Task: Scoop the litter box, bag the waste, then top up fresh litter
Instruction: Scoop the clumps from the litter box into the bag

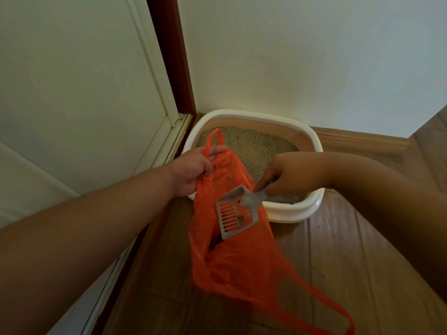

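1. The thin orange plastic bag point(242, 259) is crinkly and see-through, with long loop handles. One handle sticks up past my left hand, and the other trails down on the brown wooden floor point(338, 250) near me.
2. My left hand point(193, 169) has its grip closed on the top edge of the bag. My fingers are curled round the plastic and hold the mouth of the bag up.
3. The bag hangs from that hand, in front of the near left corner of the litter box, and sags onto the floor.
4. My right hand point(287, 172) has its grip closed on the handle of the grey plastic scoop with slots point(235, 211). My fingers pinch the handle from above.
5. The scoop tips down and to the left, below my right hand. Its flat end points into the open bag.
6. A few small dark clumps point(242, 217) sit on the scoop, next to the slots.
7. The white plastic litter box with a rounded rim point(292, 212) sits on the floor in the corner, against the white wall point(302, 56). It is behind the bag and under both my hands.
8. Inside the box is sandy grey-tan litter point(254, 146). It looks grainy and fairly flat.
9. A pale door point(72, 81) with a dark red frame is on the left of the box.
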Motion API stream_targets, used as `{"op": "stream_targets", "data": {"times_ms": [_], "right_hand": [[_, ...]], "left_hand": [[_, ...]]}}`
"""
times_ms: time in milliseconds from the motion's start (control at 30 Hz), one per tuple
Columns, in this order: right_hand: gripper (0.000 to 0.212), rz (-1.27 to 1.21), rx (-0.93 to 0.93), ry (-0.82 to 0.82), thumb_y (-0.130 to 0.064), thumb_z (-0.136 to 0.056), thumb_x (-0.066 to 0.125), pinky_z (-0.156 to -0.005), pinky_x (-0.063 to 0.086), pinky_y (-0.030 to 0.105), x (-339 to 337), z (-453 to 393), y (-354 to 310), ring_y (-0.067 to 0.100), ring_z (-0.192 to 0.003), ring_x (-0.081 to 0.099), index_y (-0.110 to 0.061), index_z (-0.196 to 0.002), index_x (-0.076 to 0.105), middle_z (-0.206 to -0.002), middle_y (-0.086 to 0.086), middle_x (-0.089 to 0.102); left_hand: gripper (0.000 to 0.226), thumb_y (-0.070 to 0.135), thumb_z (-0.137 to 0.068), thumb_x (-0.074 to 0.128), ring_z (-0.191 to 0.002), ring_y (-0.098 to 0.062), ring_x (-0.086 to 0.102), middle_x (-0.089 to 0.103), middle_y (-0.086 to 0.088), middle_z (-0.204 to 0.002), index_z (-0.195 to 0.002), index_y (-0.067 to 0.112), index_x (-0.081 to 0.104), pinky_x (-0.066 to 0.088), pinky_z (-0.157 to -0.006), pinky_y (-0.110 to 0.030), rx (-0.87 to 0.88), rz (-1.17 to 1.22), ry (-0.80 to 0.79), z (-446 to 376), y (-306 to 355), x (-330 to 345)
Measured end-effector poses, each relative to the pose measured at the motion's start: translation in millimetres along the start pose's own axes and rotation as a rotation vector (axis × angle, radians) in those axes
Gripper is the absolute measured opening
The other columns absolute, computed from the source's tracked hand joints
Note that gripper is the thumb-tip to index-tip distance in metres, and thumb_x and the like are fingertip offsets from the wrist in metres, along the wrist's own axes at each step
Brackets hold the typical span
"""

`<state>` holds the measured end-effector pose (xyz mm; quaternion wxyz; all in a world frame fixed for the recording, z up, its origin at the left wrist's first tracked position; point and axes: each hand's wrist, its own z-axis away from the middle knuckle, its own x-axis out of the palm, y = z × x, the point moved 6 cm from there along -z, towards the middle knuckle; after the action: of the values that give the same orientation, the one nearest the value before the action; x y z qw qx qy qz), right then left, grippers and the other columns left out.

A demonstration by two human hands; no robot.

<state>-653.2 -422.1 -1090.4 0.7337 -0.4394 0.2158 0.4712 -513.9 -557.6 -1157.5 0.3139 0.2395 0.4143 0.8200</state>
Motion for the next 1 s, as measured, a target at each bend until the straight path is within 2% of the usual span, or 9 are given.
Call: {"op": "stream_targets", "data": {"times_ms": [67, 167, 267, 367, 500, 633, 833, 900, 1000], "right_hand": [[0.029, 0.034, 0.053, -0.054, -0.027, -0.096, 0.058, -0.063, 0.047, 0.026, 5, -4, -13, 0.003, -0.05, 0.051, -0.017, -0.115, 0.077, -0.075, -0.008, 0.072], [0.034, 0.042, 0.16, -0.074, -0.01, -0.089, 0.053, -0.044, 0.036, 0.018, 15, -8, -32, 0.016, -0.05, 0.049, 0.003, -0.116, 0.07, -0.094, 0.018, 0.075], [0.025, 0.038, 0.188, 0.036, -0.012, -0.098, 0.051, -0.048, 0.036, 0.021, 13, -7, -40, 0.022, -0.067, 0.056, 0.001, -0.111, 0.069, -0.096, 0.015, 0.069], [0.022, 0.165, 0.144, 0.084, -0.023, -0.101, 0.053, -0.057, 0.038, 0.02, 5, -4, -43, 0.014, -0.062, 0.047, -0.011, -0.108, 0.069, -0.082, 0.003, 0.056], [0.028, 0.093, 0.123, 0.049, -0.032, -0.096, 0.057, -0.053, 0.043, 0.021, -4, 0, -38, 0.018, -0.061, 0.052, -0.009, -0.086, 0.071, -0.069, 0.0, 0.061], [0.025, -0.291, 0.14, 0.029, -0.032, -0.092, 0.062, -0.045, 0.032, 0.028, -15, 4, -2, 0.016, -0.049, 0.04, -0.014, -0.101, 0.078, -0.059, 0.001, 0.053], [0.033, -0.861, 0.09, 0.08, -0.008, -0.101, 0.049, -0.046, 0.016, 0.028, -11, 12, 70, 0.013, -0.05, 0.023, -0.016, -0.118, 0.076, -0.058, 0.0, 0.035], [0.036, -1.027, 0.111, 0.175, -0.007, -0.102, 0.045, -0.047, 0.014, 0.029, -7, 15, 92, 0.013, -0.05, 0.021, -0.014, -0.12, 0.075, -0.059, 0.001, 0.034], [0.029, -0.99, 0.234, 0.315, -0.011, -0.102, 0.048, -0.044, 0.019, 0.027, 3, 14, 120, 0.013, -0.049, 0.027, -0.01, -0.118, 0.072, -0.063, 0.005, 0.042]], "left_hand": [[0.086, -0.029, -0.077, 0.029, -0.131, -0.035, 0.061, 0.068, -0.013, -0.136, -0.145, 0.016, 0.057, 0.059, -0.087, -0.037, 0.013, 0.013, 0.004, 0, 2, 1], [0.087, -0.029, -0.077, 0.028, -0.133, -0.036, 0.06, 0.068, -0.012, -0.136, -0.147, 0.014, 0.055, 0.043, -0.113, -0.049, 0.025, -0.011, 0.008, 0, 3, 2], [0.088, -0.028, -0.075, 0.029, -0.134, -0.036, 0.059, 0.067, -0.011, -0.138, -0.148, 0.016, 0.055, 0.036, -0.12, -0.054, 0.013, -0.045, -0.007, -2, 2, 3], [0.089, -0.027, -0.075, 0.03, -0.13, -0.032, 0.063, 0.067, -0.009, -0.139, -0.148, 0.018, 0.055, 0.04, -0.119, -0.053, 0.007, -0.052, -0.016, -2, 2, 3], [0.086, -0.028, -0.077, 0.031, -0.129, -0.036, 0.063, 0.068, -0.014, -0.134, -0.143, 0.019, 0.06, 0.049, -0.11, -0.05, 0.027, -0.043, 0.026, -3, 2, 0], [0.081, -0.027, -0.077, 0.033, -0.116, -0.035, 0.067, 0.067, -0.02, -0.132, -0.133, 0.022, 0.065, 0.058, -0.082, -0.038, 0.034, -0.043, 0.086, -4, 0, -8], [0.075, -0.023, -0.083, 0.037, -0.103, -0.037, 0.074, 0.069, -0.02, -0.123, -0.138, 0.02, 0.063, 0.06, -0.092, -0.057, -0.03, -0.169, 0.174, -8, -8, -26], [0.075, -0.023, -0.082, 0.037, -0.096, -0.035, 0.075, 0.071, -0.02, -0.119, -0.139, 0.018, 0.063, 0.065, -0.072, -0.045, -0.054, -0.173, 0.177, -7, -13, -29], [0.076, -0.024, -0.081, 0.036, -0.099, -0.035, 0.074, 0.071, -0.02, -0.118, -0.14, 0.017, 0.062, 0.062, -0.065, -0.037, -0.067, -0.171, 0.173, -5, -15, -27]]}}
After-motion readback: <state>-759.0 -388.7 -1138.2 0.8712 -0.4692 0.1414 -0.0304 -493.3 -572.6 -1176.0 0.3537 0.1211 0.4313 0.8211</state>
